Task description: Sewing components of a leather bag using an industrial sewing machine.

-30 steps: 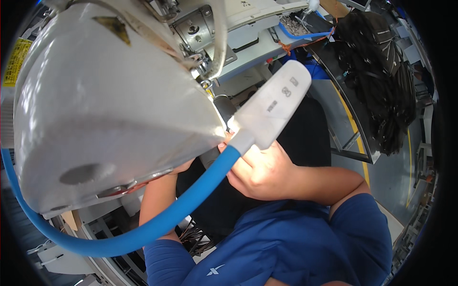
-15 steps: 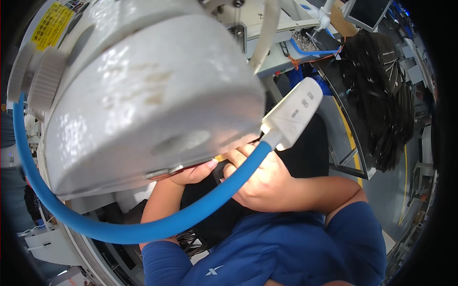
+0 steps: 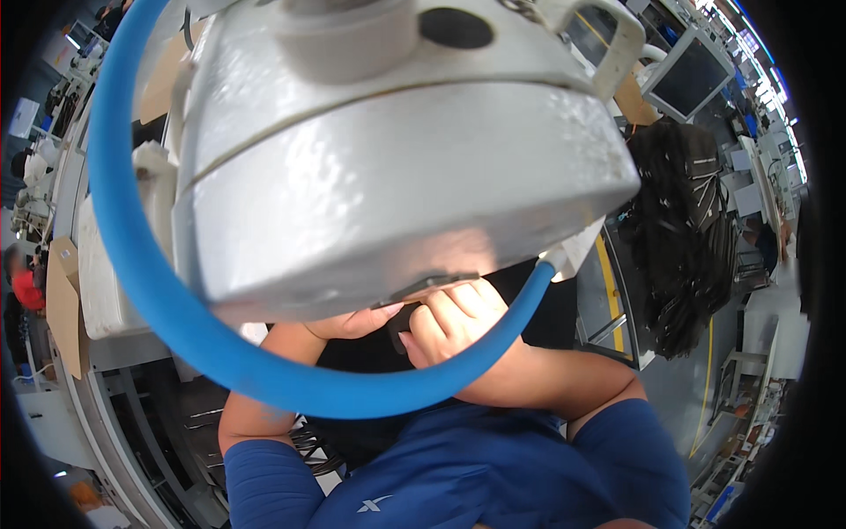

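Note:
The large white machine head (image 3: 397, 185), which looks like a sewing machine's, fills the upper middle and hides the work beneath it. Under its lower edge is my left hand (image 3: 352, 323), thumb showing, other fingers mostly covered. Beside it my right hand (image 3: 458, 326) is closed, its fingers curled and tips turned inward. Both seem to pinch something, but the machine hides what it is; a small dark patch (image 3: 400, 335) shows between them. A thick blue flexible lamp neck (image 3: 308, 388) loops in front of my wrists to a white lamp head (image 3: 577, 251) right of the machine.
Black goods (image 3: 679, 238) lie heaped on the right, near a monitor (image 3: 689, 75). Dark cloth covers my lap. A cardboard sheet (image 3: 66, 300) stands at the left, with a person in red (image 3: 28, 282) beyond. Yellow lines mark the floor at right.
My view has shifted, so the machine head and lamp neck appear further right. My hands stay together under the machine's edge; a yellow bit seen between them before is now hidden.

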Action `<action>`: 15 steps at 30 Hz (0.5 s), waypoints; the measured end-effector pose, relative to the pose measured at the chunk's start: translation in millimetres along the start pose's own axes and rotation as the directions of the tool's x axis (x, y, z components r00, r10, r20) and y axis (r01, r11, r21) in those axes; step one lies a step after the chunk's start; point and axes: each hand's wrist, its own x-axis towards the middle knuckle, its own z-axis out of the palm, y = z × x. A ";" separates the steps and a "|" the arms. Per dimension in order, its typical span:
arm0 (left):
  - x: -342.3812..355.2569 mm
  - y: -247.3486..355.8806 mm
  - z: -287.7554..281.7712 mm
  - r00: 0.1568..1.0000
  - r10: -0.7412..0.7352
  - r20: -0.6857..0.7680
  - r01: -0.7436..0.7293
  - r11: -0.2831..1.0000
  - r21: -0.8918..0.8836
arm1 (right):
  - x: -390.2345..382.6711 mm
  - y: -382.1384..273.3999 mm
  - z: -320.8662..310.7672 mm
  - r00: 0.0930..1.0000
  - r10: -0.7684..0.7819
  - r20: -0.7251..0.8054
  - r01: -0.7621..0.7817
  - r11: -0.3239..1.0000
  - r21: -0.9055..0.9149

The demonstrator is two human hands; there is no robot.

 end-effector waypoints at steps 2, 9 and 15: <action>-4.9 4.7 -3.7 0.982 -0.166 0.087 0.160 0.984 0.076 | 0.1 -0.2 1.4 1.000 0.002 -0.026 -0.001 1.000 0.028; -12.1 6.4 -7.6 0.775 -0.566 0.281 0.574 0.816 0.062 | 3.9 -3.2 -3.8 0.996 -0.005 0.093 -0.002 0.997 0.072; -10.1 3.5 -2.9 0.935 -0.270 0.229 0.322 0.918 -0.233 | 8.5 -6.3 -7.8 0.985 -0.173 -0.002 0.167 0.956 -0.241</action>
